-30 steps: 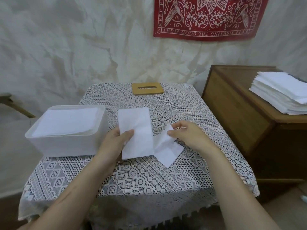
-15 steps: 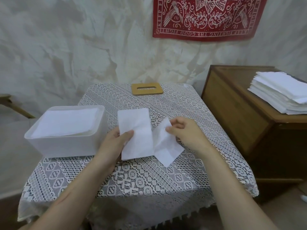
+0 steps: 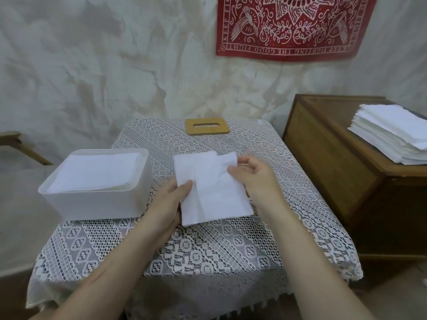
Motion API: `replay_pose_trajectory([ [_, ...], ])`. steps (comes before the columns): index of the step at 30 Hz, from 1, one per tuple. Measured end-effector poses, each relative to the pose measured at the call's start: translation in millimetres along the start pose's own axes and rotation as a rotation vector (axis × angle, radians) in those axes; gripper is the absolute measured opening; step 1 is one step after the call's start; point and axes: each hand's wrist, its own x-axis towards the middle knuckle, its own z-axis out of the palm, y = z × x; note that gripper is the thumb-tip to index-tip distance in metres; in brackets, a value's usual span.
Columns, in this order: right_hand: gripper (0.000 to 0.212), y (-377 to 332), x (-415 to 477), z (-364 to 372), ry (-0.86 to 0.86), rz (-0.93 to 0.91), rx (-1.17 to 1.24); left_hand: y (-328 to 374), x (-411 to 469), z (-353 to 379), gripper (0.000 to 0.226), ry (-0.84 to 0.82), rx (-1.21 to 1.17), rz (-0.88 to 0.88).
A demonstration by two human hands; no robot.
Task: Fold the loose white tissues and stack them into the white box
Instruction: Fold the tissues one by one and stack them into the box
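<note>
Flipped over since half a second back: right flap of the tissue (image 3: 212, 192), sticking out toward lower right before, now folded across the middle panel at centre frame. Moved left with it, the right hand (image 3: 254, 179), now just right of centre. Pinching the flap's upper right corner with that hand, thumb and curled fingers closed on the paper. Holding the tissue's left edge with the left hand (image 3: 168, 204), thumb pressed on top, rest of the fingers out of sight under the paper. Pretty much the same spot for that hand as before.

Lying mostly flat on the lace tablecloth (image 3: 208, 250), apart from the pinched corner lifted a bit. Just beside the left hand, centre-left of frame: white box (image 3: 97, 204), filled close to the rim with folded tissues (image 3: 97, 172). Up at top centre of the table, well apart from the hands: wooden lid (image 3: 207, 126) with a slot cut in it. Over at the right edge of frame, stacked on a wooden cabinet (image 3: 323, 158): pile of loose tissues (image 3: 392, 135). Hanging on the wall at upper right: red banner (image 3: 288, 26) with white print.
</note>
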Motion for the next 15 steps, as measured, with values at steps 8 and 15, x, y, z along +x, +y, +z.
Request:
replay_pose_trajectory([
  [8, 0.024, 7, 0, -13, -0.046, 0.194, -0.17, -2, -1, 2, 0.03, 0.003, 0.006, -0.002],
  [15, 0.007, 6, -4, -1, -0.058, 0.13, -0.049, 1, -9, 9, 0.03, -0.048, -0.005, -0.001],
])
